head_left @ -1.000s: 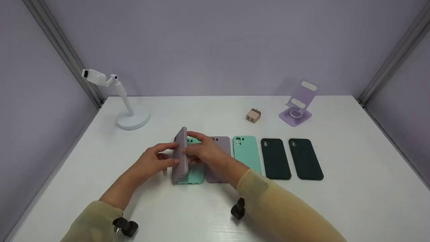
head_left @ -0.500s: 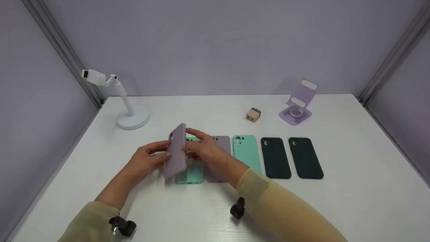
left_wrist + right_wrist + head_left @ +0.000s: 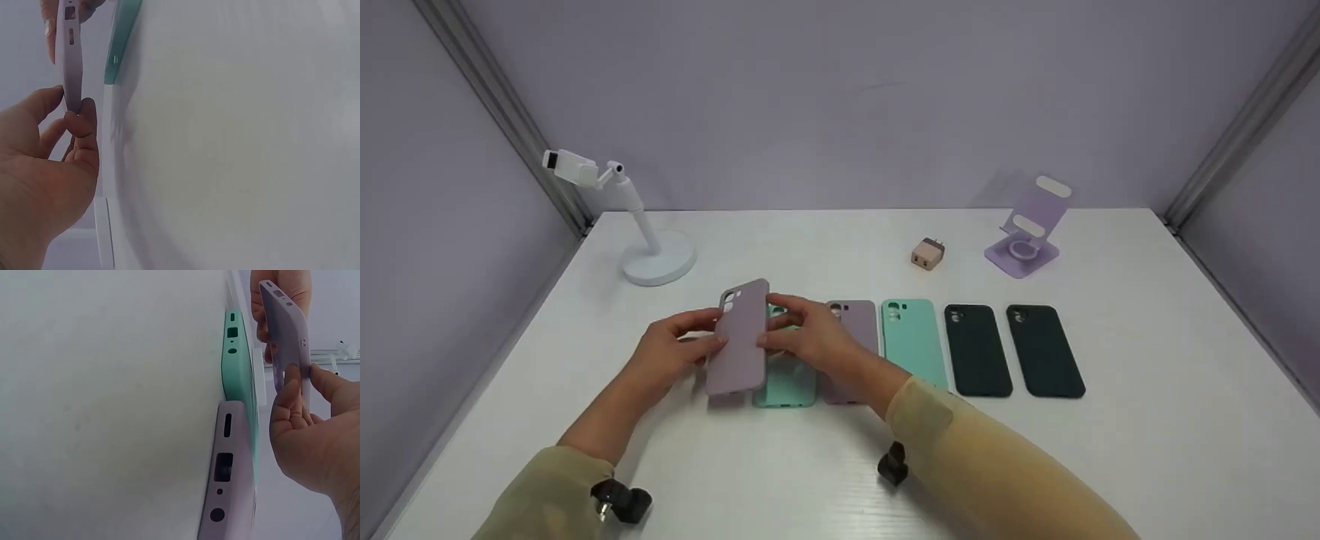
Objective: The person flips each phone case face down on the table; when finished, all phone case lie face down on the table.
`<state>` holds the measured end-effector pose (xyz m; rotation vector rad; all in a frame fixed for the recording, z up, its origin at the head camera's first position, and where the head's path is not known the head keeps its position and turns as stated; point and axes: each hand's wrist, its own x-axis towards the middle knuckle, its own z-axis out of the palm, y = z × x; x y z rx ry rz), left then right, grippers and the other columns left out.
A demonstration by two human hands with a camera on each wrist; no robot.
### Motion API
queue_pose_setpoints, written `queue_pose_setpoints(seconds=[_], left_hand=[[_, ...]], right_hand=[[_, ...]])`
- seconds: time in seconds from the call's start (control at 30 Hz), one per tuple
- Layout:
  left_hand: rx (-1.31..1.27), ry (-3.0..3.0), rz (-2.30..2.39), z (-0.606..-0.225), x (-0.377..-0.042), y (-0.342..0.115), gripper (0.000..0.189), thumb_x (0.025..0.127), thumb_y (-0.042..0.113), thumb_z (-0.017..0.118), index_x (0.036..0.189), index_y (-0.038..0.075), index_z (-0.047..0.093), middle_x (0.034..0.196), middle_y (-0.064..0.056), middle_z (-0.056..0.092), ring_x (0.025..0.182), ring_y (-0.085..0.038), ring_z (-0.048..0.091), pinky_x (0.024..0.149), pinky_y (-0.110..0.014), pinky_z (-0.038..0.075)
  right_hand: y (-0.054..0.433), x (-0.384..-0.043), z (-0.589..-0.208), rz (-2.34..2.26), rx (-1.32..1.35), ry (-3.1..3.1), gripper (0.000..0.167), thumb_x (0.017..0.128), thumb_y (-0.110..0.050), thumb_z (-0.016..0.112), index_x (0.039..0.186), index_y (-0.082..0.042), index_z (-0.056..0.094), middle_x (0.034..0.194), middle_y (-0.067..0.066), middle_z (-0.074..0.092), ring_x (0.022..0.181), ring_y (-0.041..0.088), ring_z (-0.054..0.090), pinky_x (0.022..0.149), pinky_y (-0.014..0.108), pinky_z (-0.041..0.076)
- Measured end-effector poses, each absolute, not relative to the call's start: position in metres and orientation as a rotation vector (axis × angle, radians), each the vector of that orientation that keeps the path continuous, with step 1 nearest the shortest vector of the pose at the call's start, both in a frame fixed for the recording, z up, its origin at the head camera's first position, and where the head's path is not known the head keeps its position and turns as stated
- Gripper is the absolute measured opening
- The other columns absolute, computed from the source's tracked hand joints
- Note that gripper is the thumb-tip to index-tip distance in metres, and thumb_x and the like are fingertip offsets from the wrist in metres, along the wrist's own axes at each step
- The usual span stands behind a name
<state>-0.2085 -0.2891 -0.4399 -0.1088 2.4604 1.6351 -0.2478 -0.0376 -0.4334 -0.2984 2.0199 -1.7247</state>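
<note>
A mauve phone case [image 3: 741,341] is held tilted above the table, its back with the camera cutouts facing up toward the head view. My left hand [image 3: 667,346] pinches its left edge between thumb and fingers. On the opposite edge, my right hand [image 3: 817,336] pinches it with the thumb on the back and fingers at the inner side. Partly beneath it lies a mint green case [image 3: 789,386]. Beside that rests a second mauve case [image 3: 859,324], partly covered by my right hand. In the right wrist view the held case [image 3: 289,329] shows its port cutouts and hollow inside.
The row continues rightward with another mint case [image 3: 913,341] and two black cases [image 3: 977,352]. Behind stand a white stand [image 3: 658,259] at left, a small pink charger plug [image 3: 928,254] and a purple phone stand [image 3: 1035,217]. A wall closes the table's back edge.
The held mauve case has swung from nearly edge-on to showing its back, and moved left off the mint case. My left hand has shifted left with it; my right hand stays nearly in place.
</note>
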Motion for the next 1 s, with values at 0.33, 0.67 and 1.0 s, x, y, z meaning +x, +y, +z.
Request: queue_pose_setpoints(seconds=[0.33, 0.67, 1.0], left_hand=[[-0.11, 2.476, 1.603, -0.436, -0.209, -0.299, 0.058, 0.103, 0.026, 0.072, 0.156, 0.015, 0.054, 0.15, -0.013, 0.053, 0.126, -0.03, 0.06, 0.094, -0.026, 0.053], [-0.092, 2.48, 1.59, -0.437, -0.206, -0.305, 0.06, 0.103, 0.028, 0.073, 0.157, 0.015, 0.053, 0.152, -0.013, 0.052, 0.125, -0.028, 0.061, 0.093, -0.026, 0.052], [-0.108, 2.473, 1.628, -0.439, -0.205, -0.308, 0.062, 0.102, 0.026, 0.074, 0.158, 0.012, 0.052, 0.153, -0.014, 0.052, 0.124, -0.024, 0.063, 0.09, -0.025, 0.053]], right_hand=[[-0.04, -0.248, -0.433, -1.541, -0.468, 2.157, 0.088, 0.089, -0.021, 0.089, 0.164, -0.028, 0.043, 0.124, -0.009, 0.069, 0.112, 0.014, 0.066, 0.093, 0.036, 0.054], [-0.044, -0.245, -0.436, -1.454, -0.535, 2.24, 0.092, 0.088, -0.02, 0.09, 0.165, -0.026, 0.04, 0.124, -0.01, 0.067, 0.109, 0.014, 0.063, 0.095, 0.032, 0.053], [-0.052, -0.241, -0.438, -1.412, -0.527, 2.288, 0.091, 0.088, -0.022, 0.09, 0.165, -0.026, 0.041, 0.125, -0.011, 0.066, 0.112, 0.011, 0.061, 0.095, 0.029, 0.053]])
